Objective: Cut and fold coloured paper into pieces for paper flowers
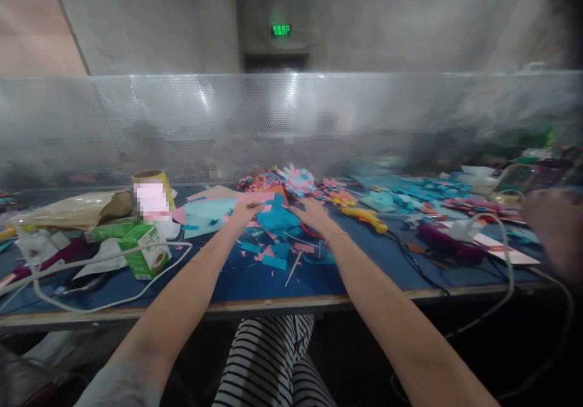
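Both my arms reach forward over a blue table (255, 282). My left hand (243, 211) rests on a heap of blue and pink paper pieces (276, 220), its fingers curled on the paper. My right hand (313, 214) lies on the same heap from the right side, fingers bent down onto the scraps. Behind the heap sit finished paper flowers (296, 181) in pink, blue and orange. Whether either hand grips a piece is hard to make out.
A green carton (146, 250), a brown paper bag (77, 209), a tape roll (152, 182) and white cables (91, 261) lie at the left. A yellow glue gun (364, 217), more paper scraps and another person's hand (553, 225) are at the right. A perforated metal screen (291, 121) backs the table.
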A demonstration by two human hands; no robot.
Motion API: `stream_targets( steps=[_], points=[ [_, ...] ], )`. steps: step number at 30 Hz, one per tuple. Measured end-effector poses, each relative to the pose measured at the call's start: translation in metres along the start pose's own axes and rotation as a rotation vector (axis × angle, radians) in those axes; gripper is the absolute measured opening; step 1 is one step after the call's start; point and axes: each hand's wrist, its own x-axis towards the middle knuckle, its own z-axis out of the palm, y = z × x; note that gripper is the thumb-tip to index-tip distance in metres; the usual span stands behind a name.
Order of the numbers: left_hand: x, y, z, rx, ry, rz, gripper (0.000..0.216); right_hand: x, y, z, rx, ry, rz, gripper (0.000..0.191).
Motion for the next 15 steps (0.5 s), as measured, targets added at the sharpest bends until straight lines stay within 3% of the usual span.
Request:
stream_targets(
  steps=[5,8,11,13,15],
  points=[
    [-0.006,0.001,0.011,-0.069,-0.044,-0.035,0.026,-0.004,-0.028,0.007,0.423,-0.054,-0.175,0.032],
    [-0.003,0.000,0.010,-0.115,-0.120,-0.080,0.030,-0.002,-0.026,0.006,0.460,0.006,-0.128,0.030],
    [0.007,-0.006,-0.007,-0.108,-0.133,-0.092,0.030,0.003,-0.013,0.001,0.585,0.104,-0.016,0.032],
    [0.015,-0.010,-0.025,0.102,0.025,-0.075,0.026,0.006,-0.004,-0.002,0.708,0.147,0.022,0.035],
    [0.021,-0.015,-0.044,0.597,0.166,-0.103,0.024,0.008,0.002,-0.003,0.806,0.113,0.038,0.037]
  ],
)
